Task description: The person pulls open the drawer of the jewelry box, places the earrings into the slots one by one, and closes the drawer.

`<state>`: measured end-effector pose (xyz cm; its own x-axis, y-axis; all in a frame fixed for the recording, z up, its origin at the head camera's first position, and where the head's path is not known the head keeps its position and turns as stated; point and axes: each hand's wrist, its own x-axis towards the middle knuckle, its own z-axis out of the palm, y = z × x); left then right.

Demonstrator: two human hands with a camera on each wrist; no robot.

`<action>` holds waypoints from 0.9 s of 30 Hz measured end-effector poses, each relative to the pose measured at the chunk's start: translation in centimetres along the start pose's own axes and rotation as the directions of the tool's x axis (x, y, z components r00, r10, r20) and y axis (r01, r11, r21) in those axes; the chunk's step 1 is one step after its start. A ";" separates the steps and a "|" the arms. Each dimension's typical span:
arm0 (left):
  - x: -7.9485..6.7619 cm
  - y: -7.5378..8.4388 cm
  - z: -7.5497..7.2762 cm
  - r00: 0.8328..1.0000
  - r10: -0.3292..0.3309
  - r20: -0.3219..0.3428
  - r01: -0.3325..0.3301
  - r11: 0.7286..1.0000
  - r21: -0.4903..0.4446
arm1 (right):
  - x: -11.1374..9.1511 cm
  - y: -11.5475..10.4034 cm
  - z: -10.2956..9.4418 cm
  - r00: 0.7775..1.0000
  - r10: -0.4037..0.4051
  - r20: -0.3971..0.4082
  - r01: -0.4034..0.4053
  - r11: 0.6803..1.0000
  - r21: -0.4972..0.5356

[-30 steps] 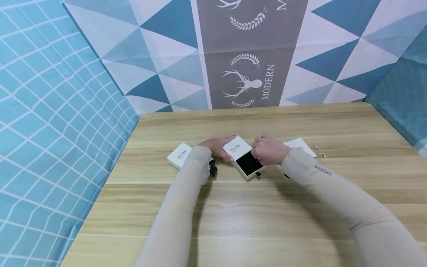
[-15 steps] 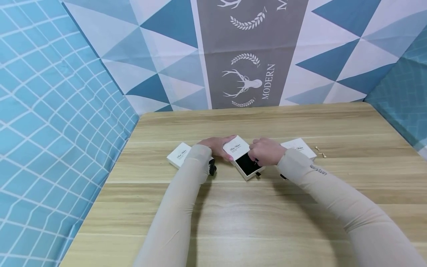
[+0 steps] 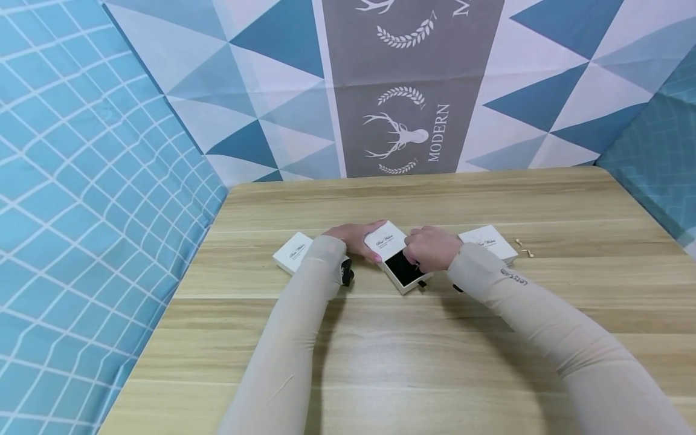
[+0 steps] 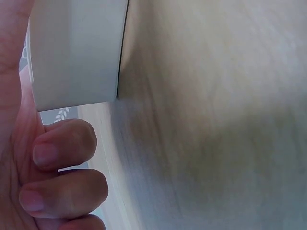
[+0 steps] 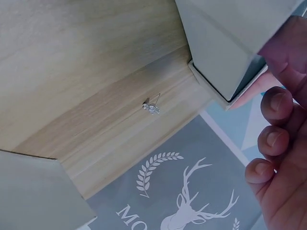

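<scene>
1. Patterned cloths enclose the workspace: a blue grid on the left and, at the rear, triangles with a grey panel bearing deer heads and the word MODERN. Below them I have a wood-grain surface.
2. Middle box: from my remote station I locate the white middle box near the centre of the surface, dark lettering on top. Its drawer is slid out toward the person, exposing black lining; a short black tab projects at the front.
3. Left hand: I read the left hand as gripping the middle box from its left side. My left wrist view shows curled fingers beside the box's corner.
4. Right hand: the right hand is over the drawer, digits curled, pinching a small pale item. I cannot identify the item at this scale.
5. Adjacent parts: my right wrist view shows a silver-coloured ornament lying on the surface between two boxes.
6. Outer units: the left box and right box are partly hidden by the sleeves. Small gold-coloured pieces lie just right of the right box.
</scene>
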<state>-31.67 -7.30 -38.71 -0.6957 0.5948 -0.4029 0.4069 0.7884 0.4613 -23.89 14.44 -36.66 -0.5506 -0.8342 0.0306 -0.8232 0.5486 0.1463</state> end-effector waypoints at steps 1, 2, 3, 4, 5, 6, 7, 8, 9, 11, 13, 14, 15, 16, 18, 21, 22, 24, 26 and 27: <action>0.0 0.0 0.0 1.000 0.001 0.000 -0.001 1.000 -0.001 | 0.0 0.0 0.1 1.000 -0.001 0.004 0.001 1.000 -0.002; 0.0 0.0 0.0 1.000 0.005 0.000 -0.005 1.000 -0.005 | 0.1 0.0 0.1 1.000 -0.002 0.007 0.002 1.000 -0.005; 0.0 0.0 0.0 1.000 0.007 0.001 -0.007 1.000 -0.005 | 0.1 0.0 0.1 1.000 -0.001 0.012 0.001 1.000 -0.005; 0.0 0.0 0.0 1.000 0.007 0.002 -0.007 1.000 -0.006 | 0.2 0.0 0.1 1.000 -0.001 0.017 0.001 1.000 -0.006; 0.0 0.0 0.0 1.000 0.004 0.002 -0.004 1.000 -0.004 | 0.3 -0.1 0.1 1.000 0.000 0.026 0.000 1.000 -0.008; -0.1 0.0 -0.1 1.000 -0.001 0.002 0.001 1.000 -0.002 | 0.4 -0.1 0.0 0.999 0.001 0.035 0.000 1.000 -0.011; -0.1 0.0 -0.1 1.000 -0.008 0.001 0.008 1.000 0.005 | 0.5 -0.2 -0.1 0.999 -0.001 0.044 0.001 1.000 -0.015; -0.1 0.0 -0.1 1.000 -0.014 0.001 0.014 1.000 0.011 | 0.6 -0.2 -0.2 0.998 -0.003 0.057 0.004 1.000 -0.019; -0.1 0.1 -0.1 1.000 -0.022 0.001 0.022 1.000 0.018 | 0.8 -0.3 -0.3 0.997 0.000 0.077 0.002 1.000 -0.020; -0.1 0.1 -0.1 1.000 -0.029 0.001 0.029 0.999 0.031 | 1.0 -0.4 -0.4 0.993 0.005 0.115 -0.002 0.999 -0.034; 0.0 0.1 -0.2 1.000 -0.027 0.004 0.027 0.999 0.044 | 1.2 -0.5 -0.5 0.988 0.016 0.156 -0.010 0.999 -0.042; 0.0 0.1 -0.2 1.000 -0.024 0.006 0.024 0.999 0.046 | 1.3 -0.6 -0.6 0.984 0.023 0.175 -0.016 0.999 -0.044; 0.0 0.1 -0.2 1.000 -0.021 0.007 0.021 0.999 0.050 | 1.3 -0.6 -0.7 0.981 0.030 0.189 -0.022 0.999 -0.046; 0.1 0.1 -0.2 1.000 -0.021 0.009 0.021 0.998 0.054 | 1.4 -0.6 -0.7 0.980 0.031 0.197 -0.021 0.998 -0.052; 0.1 0.1 -0.2 1.000 -0.018 0.011 0.017 0.998 0.058 | 1.5 -0.6 -0.9 0.975 0.039 0.221 -0.029 0.998 -0.047; 0.2 0.2 -0.2 1.000 -0.019 0.013 0.018 0.999 0.052 | 1.5 -0.5 -1.2 0.960 0.066 0.270 -0.068 0.998 -0.001; 0.1 0.2 -0.3 1.000 -0.021 0.013 0.020 0.999 0.050 | 1.5 -0.4 -1.4 0.954 0.080 0.290 -0.091 0.996 0.026; 0.1 0.2 -0.3 1.000 -0.028 0.011 0.027 0.998 0.054 | 1.4 -0.2 -1.6 0.937 0.111 0.330 -0.149 0.985 0.091; 0.0 0.2 -0.3 0.999 -0.038 0.009 0.037 0.997 0.061 | 1.3 0.2 -1.6 0.930 0.127 0.345 -0.187 0.971 0.148; -0.1 0.2 -0.3 0.999 -0.041 0.008 0.041 0.997 0.066 | 1.2 0.4 -1.5 0.931 0.124 0.343 -0.192 0.966 0.171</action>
<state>-31.67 -7.21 -38.35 -0.7073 0.5630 -0.4275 0.4165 0.8205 0.3915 -24.67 13.56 -35.12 -0.6626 -0.6894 -0.2926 -0.7134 0.6999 -0.0335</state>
